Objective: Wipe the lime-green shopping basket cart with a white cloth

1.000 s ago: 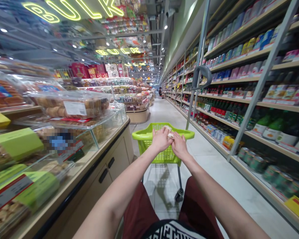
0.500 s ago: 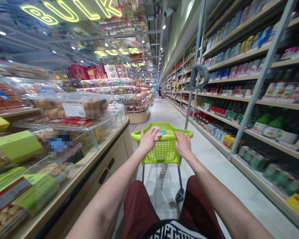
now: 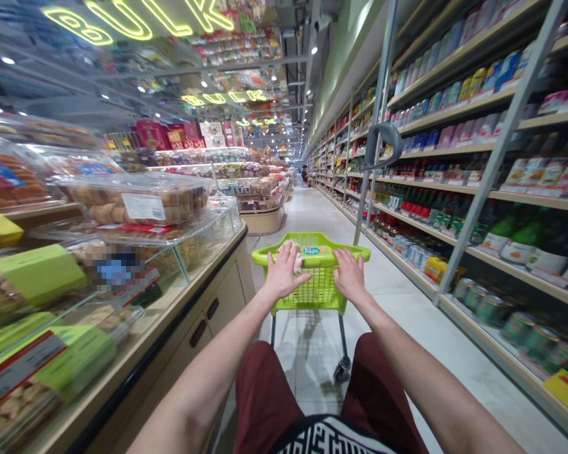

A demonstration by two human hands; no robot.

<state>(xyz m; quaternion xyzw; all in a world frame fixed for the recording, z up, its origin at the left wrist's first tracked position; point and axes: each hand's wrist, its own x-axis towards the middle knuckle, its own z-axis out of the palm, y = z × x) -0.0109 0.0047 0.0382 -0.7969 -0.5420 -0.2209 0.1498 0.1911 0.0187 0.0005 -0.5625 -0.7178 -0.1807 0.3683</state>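
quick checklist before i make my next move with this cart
1. Left hand over the whitish wad: ok, spread fingers lie on it at the near rim.
2. Right hand at the green basket: ok, fingers over the rim, right of the label.
3. Label uncovered: ok, it shows between the hands.
4. Basket contents checked: cannot tell, hands and rim hide much of the inside.
5. Caster wheel free to roll: cannot tell, it is in view but any lock is not discernible.
6. Person well away: ok, far down the aisle beside the right-hand shelves.
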